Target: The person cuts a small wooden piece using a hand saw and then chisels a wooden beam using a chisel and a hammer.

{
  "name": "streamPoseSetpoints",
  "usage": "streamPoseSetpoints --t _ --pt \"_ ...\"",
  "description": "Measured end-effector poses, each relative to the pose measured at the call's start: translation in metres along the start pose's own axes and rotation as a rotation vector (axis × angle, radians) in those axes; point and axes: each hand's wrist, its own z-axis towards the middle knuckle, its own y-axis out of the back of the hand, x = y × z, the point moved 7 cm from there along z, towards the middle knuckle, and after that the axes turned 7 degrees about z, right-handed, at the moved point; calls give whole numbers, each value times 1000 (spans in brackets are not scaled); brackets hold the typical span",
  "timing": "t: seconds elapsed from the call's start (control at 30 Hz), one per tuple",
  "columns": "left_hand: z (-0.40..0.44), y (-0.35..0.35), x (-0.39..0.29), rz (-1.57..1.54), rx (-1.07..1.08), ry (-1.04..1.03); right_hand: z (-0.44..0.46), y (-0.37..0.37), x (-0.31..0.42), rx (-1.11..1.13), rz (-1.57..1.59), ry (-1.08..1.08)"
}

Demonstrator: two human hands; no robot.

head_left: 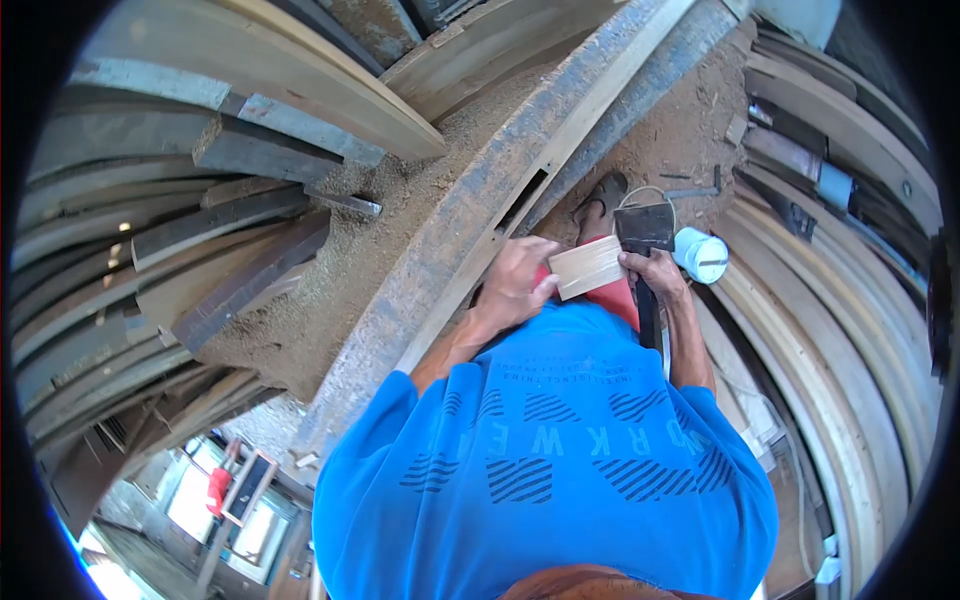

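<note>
A small, pale, flat piece of wood (588, 268) is held level in front of my blue shirt (545, 430). The fingers of my right hand (655, 272) are closed on its right end, thumb on top. At the left end, the thumb and forefinger of my left hand (518, 278) are bent against the edge, with a gap between them. Just beyond my right hand is a dark block-like object (645, 226), and a dark bar (650, 318) runs below that hand; I cannot make out whether they are joined.
A long wooden beam (430, 240) with a dark slot runs diagonally past my left side. Sawdust (300, 330) covers the ground beyond it. Planks (250, 160) are stacked at left, and more boards (850, 330) at right. A white container (702, 256) stands by my right hand.
</note>
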Motion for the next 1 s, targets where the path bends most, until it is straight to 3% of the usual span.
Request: streamPoseSetpoints --t 0.07,0.17,0.27,0.3,0.4,0.6,0.8,1.0 --pt "-9 38 0 151 -207 83 8 26 5 -75 -29 7" --pt "-30 54 43 359 -237 430 29 62 18 -85 50 77" --pt "-59 15 104 271 124 832 46 89 46 -126 99 126" --pt "-57 16 103 275 32 789 49 94 57 -115 94 134" --pt "-61 7 106 295 57 863 58 103 81 -83 57 78" --pt "-63 13 91 341 -32 801 66 79 115 -47 -24 148" --pt "-64 10 114 265 29 771 59 58 121 -29 -29 147" --pt "-63 -6 130 289 -68 491 56 55 113 -32 7 152"
